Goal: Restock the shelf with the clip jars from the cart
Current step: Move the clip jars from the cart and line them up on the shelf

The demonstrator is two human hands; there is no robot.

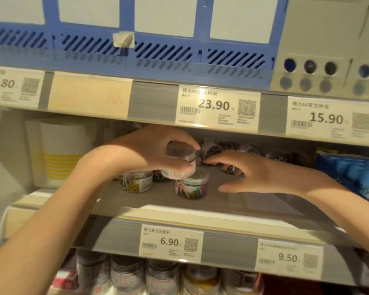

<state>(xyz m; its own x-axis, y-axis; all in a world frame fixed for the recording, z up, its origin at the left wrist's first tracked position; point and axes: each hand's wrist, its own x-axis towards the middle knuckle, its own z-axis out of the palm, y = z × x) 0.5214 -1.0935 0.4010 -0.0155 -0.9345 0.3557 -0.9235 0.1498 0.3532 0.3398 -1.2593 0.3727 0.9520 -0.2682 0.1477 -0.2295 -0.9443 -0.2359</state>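
Note:
My left hand [155, 150] grips a clear clip jar [180, 162] from above, tilted, just over another jar of coloured clips [191, 186] that stands on the grey shelf [232, 201]. A jar of yellow clips [136, 180] stands to the left of it. My right hand [249, 173] hovers over the shelf to the right with fingers spread, fingertips near small jars of dark clips [211, 149] lying further back. It holds nothing.
A white and yellow container [60, 150] stands at the shelf's left. Blue-capped items [353, 171] fill the right end. Blue file baskets [136, 39] sit on the shelf above. More jars [162, 277] line the shelf below. Price labels [170, 241] run along the shelf edges.

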